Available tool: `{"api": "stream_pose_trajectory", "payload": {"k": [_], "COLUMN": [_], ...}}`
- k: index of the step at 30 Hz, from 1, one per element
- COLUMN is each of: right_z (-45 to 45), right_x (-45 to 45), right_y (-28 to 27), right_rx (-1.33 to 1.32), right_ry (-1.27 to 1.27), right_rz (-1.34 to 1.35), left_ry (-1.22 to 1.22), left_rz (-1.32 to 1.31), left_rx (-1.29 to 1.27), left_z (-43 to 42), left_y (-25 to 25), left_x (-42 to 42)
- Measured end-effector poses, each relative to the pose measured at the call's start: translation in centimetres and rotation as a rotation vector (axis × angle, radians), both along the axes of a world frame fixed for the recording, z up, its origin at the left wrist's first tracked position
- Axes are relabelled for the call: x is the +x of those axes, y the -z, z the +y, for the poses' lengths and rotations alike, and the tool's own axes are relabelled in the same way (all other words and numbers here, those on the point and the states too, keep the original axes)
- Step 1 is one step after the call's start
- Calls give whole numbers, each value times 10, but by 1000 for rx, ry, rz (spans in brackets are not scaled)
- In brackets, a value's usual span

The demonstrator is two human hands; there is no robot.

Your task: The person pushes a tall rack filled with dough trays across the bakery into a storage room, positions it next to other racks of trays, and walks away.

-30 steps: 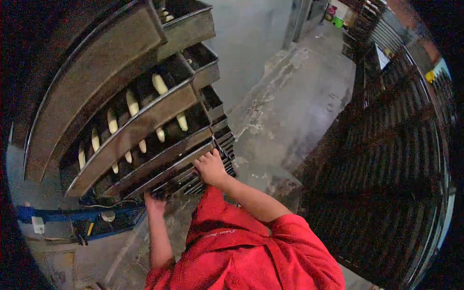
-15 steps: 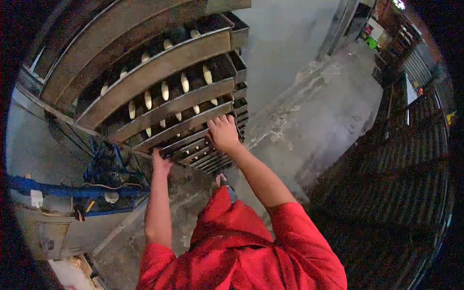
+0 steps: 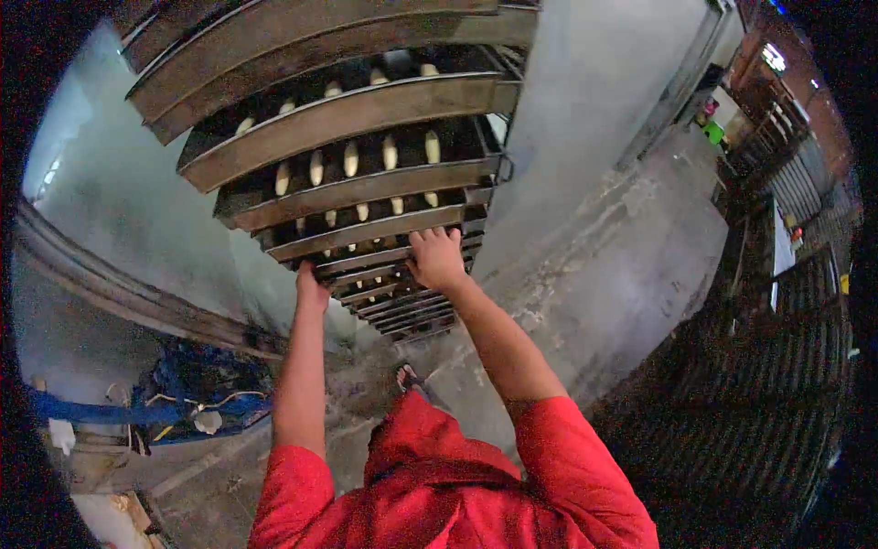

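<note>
the rack of trays [image 3: 347, 113] has swung round towards 12 o'clock, seemingly squarer to the person, right hand [image 3: 440, 263] curled on a tray edge [image 3: 384, 227], left hand [image 3: 312, 291] at 7 o'clock, grip too hidden to tell.

Open floor [image 3: 585, 284] right of the tray stack [image 3: 347, 188]; dark slatted racks [image 3: 732, 393] beyond; wall [image 3: 165, 210] leftward.
</note>
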State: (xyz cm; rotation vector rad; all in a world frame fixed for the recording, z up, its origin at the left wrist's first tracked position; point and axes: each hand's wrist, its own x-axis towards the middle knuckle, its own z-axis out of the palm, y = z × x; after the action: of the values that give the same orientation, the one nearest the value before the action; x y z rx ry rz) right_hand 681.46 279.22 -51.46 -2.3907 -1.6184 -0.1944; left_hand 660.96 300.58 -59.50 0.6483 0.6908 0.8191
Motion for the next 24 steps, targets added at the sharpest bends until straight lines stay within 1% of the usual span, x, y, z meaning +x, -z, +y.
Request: {"api": "stream_pose_trajectory", "payload": {"k": [1,4,5,6,8,10,11,12,14,17,20,21,23,24], "right_z": [10,47,58,69,85,93,102,108,124,143,157,159,155,150], "right_x": [-6,-19,-25,-30,-50,-78,-88,-93,-99,-96,-98,-95,-85,-84], "right_y": [-3,-6,-16,-19,13,46,60,100,117,114,129,139,165,164], "right_rx": [30,71,-26,-97,-86,-201,-277,73,54,15,39,92,200,223], "right_ry": [-14,14,33,50,114,117,122,94,84,55,95,77,39,31], "right_rz": [26,-25,-43,-9,-123,-83,-6,-216,-286,-199,-287,-336,-434,-369], "left_ry": [1,-26,18,-8,82,69,39,10,20,36,46,61,105,133], "left_rz": [0,158,80,98,79,133,165,197,131,99,138,119,88,76], "left_rx": [10,-58,-83,-34,19,22,-15,-53,-32,-3,35,39,74,104], "left_z": [13,44,52,60,74,86,92,102,124,145,169,173,163,143], "left_y": [0,-18,-26,-23,3,47,62,74,95,107,131,140,137,114], "left_x": [-6,-21,-25,-31,-50,-82,-91,-97,-102,-104,-102,-101,-103,-108]}}
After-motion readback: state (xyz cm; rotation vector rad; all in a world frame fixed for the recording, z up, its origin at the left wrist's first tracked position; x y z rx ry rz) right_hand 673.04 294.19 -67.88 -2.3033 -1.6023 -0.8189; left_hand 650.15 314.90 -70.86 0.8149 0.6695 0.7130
